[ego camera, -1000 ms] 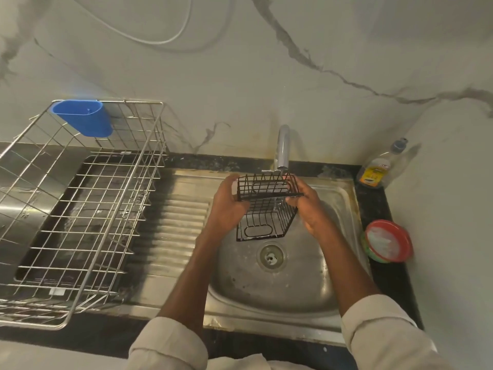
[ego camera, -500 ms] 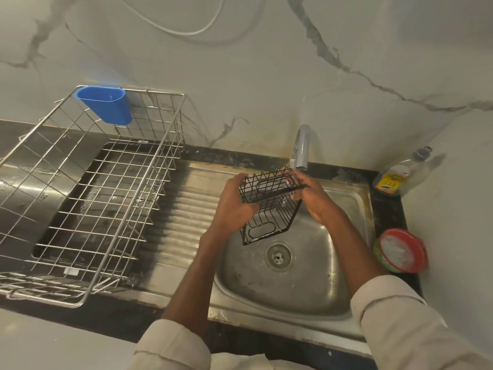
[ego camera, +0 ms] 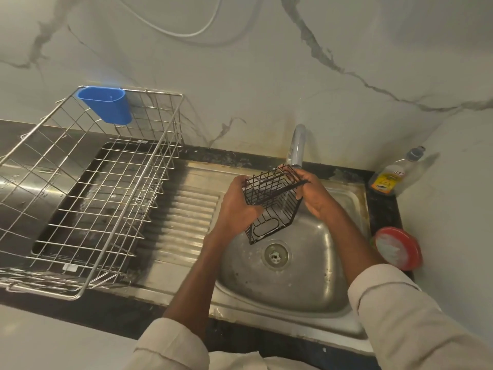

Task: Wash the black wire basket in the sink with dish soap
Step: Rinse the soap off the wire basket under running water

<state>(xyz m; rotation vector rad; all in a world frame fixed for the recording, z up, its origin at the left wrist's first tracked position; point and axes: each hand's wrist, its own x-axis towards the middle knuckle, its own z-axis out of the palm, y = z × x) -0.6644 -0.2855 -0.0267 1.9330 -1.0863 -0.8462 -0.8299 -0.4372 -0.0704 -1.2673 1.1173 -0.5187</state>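
A small black wire basket (ego camera: pixel 269 206) is held tilted over the steel sink (ego camera: pixel 314 263), just under the tap spout (ego camera: pixel 296 145). A thin stream of water runs down through its right side. My left hand (ego camera: pixel 234 206) grips the basket's left wall from outside. My right hand (ego camera: pixel 314 193) holds the right wall, with fingers curled over the upper rim. The dish soap bottle (ego camera: pixel 392 174) stands at the sink's back right corner.
A large steel wire dish rack (ego camera: pixel 88 198) with a blue plastic cup (ego camera: pixel 106 104) hooked on its rim sits on the drainboard to the left. A red-rimmed round tub (ego camera: pixel 397 248) rests on the black counter right of the sink. The marble wall rises close behind.
The basket has tipped further, with its right side lifted toward the spout, and both hands keep their hold. The camera has shifted right.
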